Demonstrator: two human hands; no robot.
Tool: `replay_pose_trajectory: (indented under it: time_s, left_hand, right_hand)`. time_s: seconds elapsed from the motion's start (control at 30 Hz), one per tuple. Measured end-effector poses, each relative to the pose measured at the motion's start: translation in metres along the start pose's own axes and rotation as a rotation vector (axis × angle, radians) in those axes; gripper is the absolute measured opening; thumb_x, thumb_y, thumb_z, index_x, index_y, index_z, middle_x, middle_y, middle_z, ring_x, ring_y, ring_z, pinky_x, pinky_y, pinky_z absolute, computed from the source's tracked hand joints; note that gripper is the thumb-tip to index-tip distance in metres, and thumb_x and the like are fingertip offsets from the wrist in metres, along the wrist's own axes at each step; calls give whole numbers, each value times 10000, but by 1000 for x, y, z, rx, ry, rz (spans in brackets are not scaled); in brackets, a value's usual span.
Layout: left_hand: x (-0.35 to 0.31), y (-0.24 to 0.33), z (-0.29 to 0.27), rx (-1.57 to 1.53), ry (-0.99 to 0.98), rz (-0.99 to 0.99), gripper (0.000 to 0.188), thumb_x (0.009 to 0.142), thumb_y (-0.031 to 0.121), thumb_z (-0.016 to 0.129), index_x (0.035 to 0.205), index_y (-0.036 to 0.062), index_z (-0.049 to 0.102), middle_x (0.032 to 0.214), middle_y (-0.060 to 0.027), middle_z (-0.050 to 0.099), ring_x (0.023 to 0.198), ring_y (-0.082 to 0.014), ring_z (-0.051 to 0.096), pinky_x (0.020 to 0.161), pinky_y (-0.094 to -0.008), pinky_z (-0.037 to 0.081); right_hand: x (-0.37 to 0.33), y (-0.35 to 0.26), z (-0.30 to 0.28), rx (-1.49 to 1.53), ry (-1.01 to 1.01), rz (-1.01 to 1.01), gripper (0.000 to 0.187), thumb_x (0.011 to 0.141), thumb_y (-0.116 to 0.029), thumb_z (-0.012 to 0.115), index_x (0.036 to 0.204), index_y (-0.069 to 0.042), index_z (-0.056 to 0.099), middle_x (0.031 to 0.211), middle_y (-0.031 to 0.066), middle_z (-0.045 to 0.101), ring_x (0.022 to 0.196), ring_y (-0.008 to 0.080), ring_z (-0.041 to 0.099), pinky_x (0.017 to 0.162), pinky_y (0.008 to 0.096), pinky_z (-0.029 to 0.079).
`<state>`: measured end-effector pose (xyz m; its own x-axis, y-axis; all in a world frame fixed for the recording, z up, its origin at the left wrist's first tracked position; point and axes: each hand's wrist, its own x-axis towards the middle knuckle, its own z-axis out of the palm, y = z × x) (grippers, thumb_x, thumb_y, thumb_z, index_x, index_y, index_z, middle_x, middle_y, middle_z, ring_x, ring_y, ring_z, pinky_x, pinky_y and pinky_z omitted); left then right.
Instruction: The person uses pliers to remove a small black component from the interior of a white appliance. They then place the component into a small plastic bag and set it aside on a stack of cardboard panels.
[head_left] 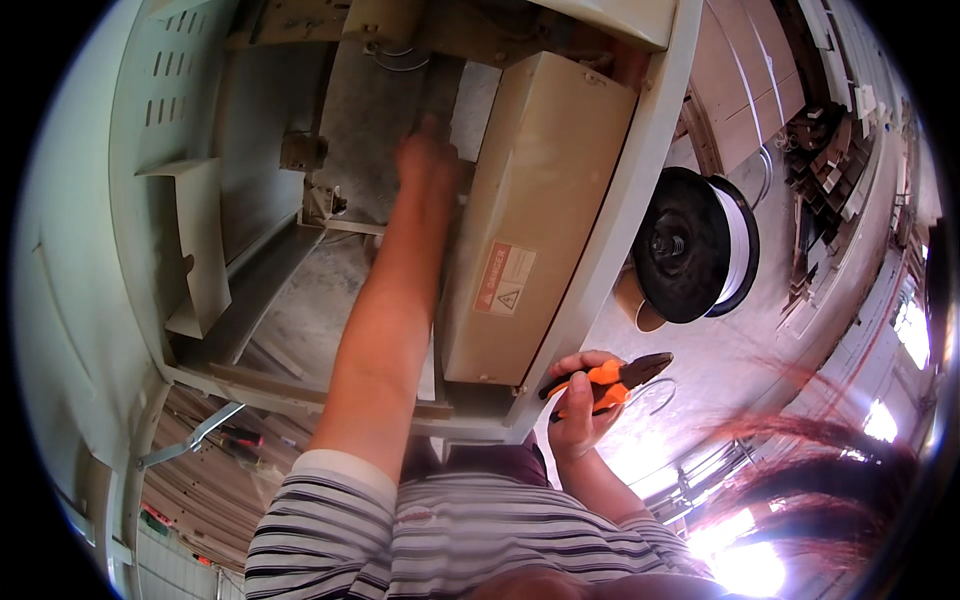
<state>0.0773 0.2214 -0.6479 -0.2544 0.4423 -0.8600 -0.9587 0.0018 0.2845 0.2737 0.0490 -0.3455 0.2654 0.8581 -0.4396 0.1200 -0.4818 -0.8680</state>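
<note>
My left arm reaches deep into an open beige metal machine cabinet [650, 180]. At its end my left hand [428, 160] is in shadow beside a long beige cover box [540, 200]; its fingers are too dark and blurred to make out. Outside the cabinet's near right corner, my right hand [580, 410] is closed round combination pliers [608, 376] with orange and black handles. Their dark jaws point right, away from the cabinet.
A black spool [680, 245] wound with white strip stands on the floor to the right, beside a brown cardboard tube [637, 303]. Farther back lie strapped cardboard [740, 80] and metal pieces [830, 160]. A bent metal flap [200, 250] juts inside the cabinet's left side.
</note>
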Motion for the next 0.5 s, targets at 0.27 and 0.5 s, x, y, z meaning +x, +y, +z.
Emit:
replay_pose_trajectory:
  time_s: [0.27, 0.5]
  left_hand:
    - [-12, 4, 22, 373, 198, -6, 243, 938, 221, 614, 1102, 51, 557, 865, -56, 628, 676, -185, 590, 540, -339, 444]
    - [-12, -17, 11, 378, 164, 312, 176, 921, 164, 624, 1044, 42, 592, 819, -41, 621, 617, -150, 553, 510, -315, 405]
  right_hand:
    - [-1, 1, -1, -16, 1, -1, 261, 844, -155, 542, 1035, 5, 467, 843, 135, 584, 756, 204, 588, 724, 335, 484]
    - [0, -3, 4, 12, -4, -13, 226, 853, -137, 532, 1020, 4, 472, 858, 137, 581, 767, 203, 584, 728, 331, 478]
